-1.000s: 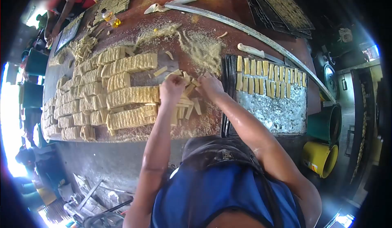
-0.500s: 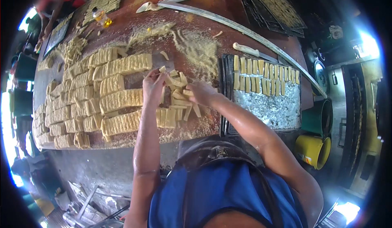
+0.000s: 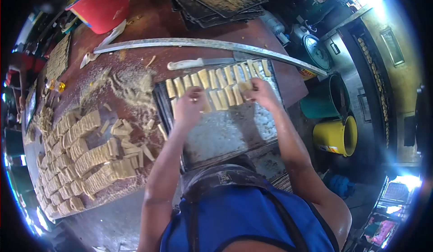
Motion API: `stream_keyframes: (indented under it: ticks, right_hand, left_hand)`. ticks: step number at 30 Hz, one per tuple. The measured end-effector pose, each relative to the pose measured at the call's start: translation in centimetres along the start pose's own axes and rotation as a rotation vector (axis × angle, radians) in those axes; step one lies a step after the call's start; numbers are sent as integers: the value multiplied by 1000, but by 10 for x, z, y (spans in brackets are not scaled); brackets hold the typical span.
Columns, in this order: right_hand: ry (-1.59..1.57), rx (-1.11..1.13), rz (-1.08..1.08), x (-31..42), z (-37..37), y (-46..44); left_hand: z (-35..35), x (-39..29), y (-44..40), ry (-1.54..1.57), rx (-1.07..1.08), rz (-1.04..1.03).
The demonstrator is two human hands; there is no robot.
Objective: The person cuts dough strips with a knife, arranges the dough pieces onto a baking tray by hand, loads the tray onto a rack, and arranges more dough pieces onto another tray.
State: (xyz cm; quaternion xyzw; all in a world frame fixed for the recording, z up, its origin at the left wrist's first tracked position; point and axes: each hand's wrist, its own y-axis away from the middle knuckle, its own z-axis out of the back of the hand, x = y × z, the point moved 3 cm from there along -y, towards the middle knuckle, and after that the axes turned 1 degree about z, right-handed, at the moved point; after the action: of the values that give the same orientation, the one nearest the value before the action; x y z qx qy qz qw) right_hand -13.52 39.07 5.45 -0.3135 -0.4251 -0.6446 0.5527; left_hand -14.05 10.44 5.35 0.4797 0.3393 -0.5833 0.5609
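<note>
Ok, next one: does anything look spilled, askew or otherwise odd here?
Yes, mildly. Pale crumbs or powder lie scattered across the red table, looking spilled. Nearer the person, some loose strips lie jumbled at different angles, which stands out beside the neat rows.

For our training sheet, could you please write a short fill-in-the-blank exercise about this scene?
The pale strips on the tray lie in ____ rows.
The hand nearer the stacked pieces on the table is the person's ____ one.
The knife beyond the tray has a ____ handle.
The bucket standing on the table is ____.

Missing words: two; left; white; red.
</note>
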Motion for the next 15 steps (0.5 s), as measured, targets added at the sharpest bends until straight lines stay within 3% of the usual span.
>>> stream_keyframes:
  ticks: [2, 4, 6, 8, 15]
  right_hand:
    - [119, -100, -176, -11, 43, 5]
    - [205, -164, -226, -18, 58, 2]
    - [409, -259, 24, -36, 61, -6]
    - [390, -265, 53, -38, 64, -6]
    - [339, -313, 155, -49, 80, 2]
  left_hand:
    - [-77, -19, -17, 276, 212, 134]
    - [-132, -44, -37, 113, 228, 114]
    - [-166, -46, -49, -48, 239, 81]
    - [-182, -39, -61, -386, -41, -400]
    - [-170, -44, -26, -634, 72, -654]
